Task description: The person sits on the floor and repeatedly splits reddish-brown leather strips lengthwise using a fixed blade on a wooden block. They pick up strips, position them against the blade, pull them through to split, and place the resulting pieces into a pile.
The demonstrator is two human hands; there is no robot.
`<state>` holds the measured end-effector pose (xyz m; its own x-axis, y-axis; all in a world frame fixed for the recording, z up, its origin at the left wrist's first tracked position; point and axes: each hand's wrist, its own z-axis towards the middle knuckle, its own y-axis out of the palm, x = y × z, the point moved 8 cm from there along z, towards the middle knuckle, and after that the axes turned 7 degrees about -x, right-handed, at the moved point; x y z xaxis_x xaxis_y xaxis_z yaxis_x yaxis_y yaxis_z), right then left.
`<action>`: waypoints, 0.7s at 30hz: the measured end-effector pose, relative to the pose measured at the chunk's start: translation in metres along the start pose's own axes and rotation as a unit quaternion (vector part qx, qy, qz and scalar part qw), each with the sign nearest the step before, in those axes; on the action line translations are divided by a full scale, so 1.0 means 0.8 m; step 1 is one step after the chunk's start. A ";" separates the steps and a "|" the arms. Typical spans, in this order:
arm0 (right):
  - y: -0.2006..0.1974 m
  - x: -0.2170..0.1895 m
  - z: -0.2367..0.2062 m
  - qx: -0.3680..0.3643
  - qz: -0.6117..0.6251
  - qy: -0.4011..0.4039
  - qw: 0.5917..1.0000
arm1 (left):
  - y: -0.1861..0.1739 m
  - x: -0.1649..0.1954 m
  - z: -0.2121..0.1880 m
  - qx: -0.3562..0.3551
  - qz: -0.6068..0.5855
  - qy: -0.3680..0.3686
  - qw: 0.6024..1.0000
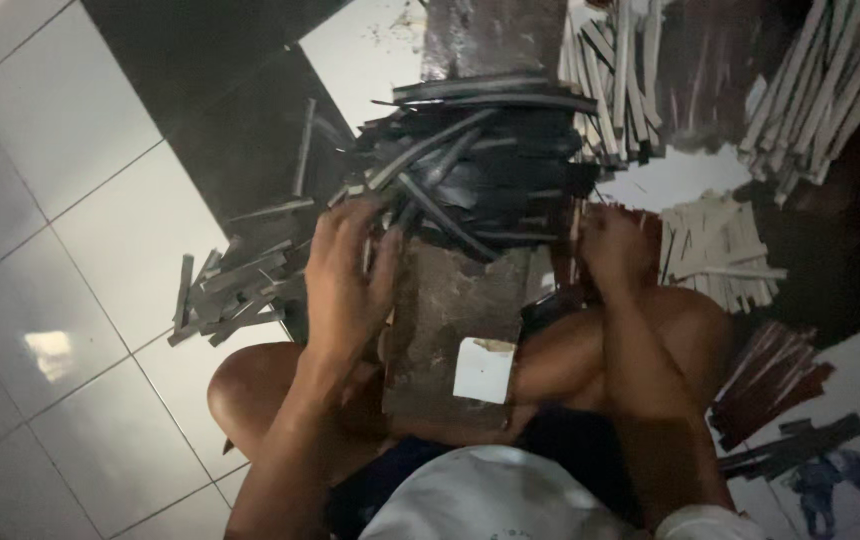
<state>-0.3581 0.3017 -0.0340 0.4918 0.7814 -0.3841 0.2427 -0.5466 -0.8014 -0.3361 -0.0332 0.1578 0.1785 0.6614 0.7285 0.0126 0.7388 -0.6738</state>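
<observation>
I sit on a tiled floor with a dark wooden board [450, 300] between my knees. A heap of dark flat strips [490, 160] lies on the board's far part. My left hand [348, 270] rests at the heap's near left edge, fingers curled among the strips. My right hand [612, 245] is at the board's right side, closed on a thin dark-red strip [577, 235] that stands roughly upright. A small white paper piece [483, 370] lies on the board near my lap.
Grey strips [235, 285] lie scattered on the white tiles at left. Pale strip bundles [720, 250] lie at right, more [830, 80] at top right. Dark-red strips [770, 380] lie by my right knee. A black mat [220, 110] covers the upper-left floor.
</observation>
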 end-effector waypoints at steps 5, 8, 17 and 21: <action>-0.038 0.012 -0.015 0.122 0.156 -0.092 0.976 | -0.003 0.006 0.039 0.042 0.185 0.144 0.971; -0.039 0.041 -0.034 0.085 0.446 -0.077 0.888 | 0.001 -0.026 0.070 -0.022 0.103 0.091 0.990; -0.058 0.055 -0.145 0.082 0.543 -0.065 0.833 | -0.029 0.005 0.058 -0.010 0.094 0.135 0.986; -0.074 0.038 -0.205 0.098 0.446 -0.097 0.884 | -0.059 0.036 -0.002 -0.050 -0.032 0.143 0.988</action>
<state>-0.2201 0.3082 0.0769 0.2576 0.1122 -0.9597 -0.3287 -0.9238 -0.1963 -0.3297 -0.0494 0.2105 0.4445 0.5390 0.7154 0.1275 0.7525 -0.6462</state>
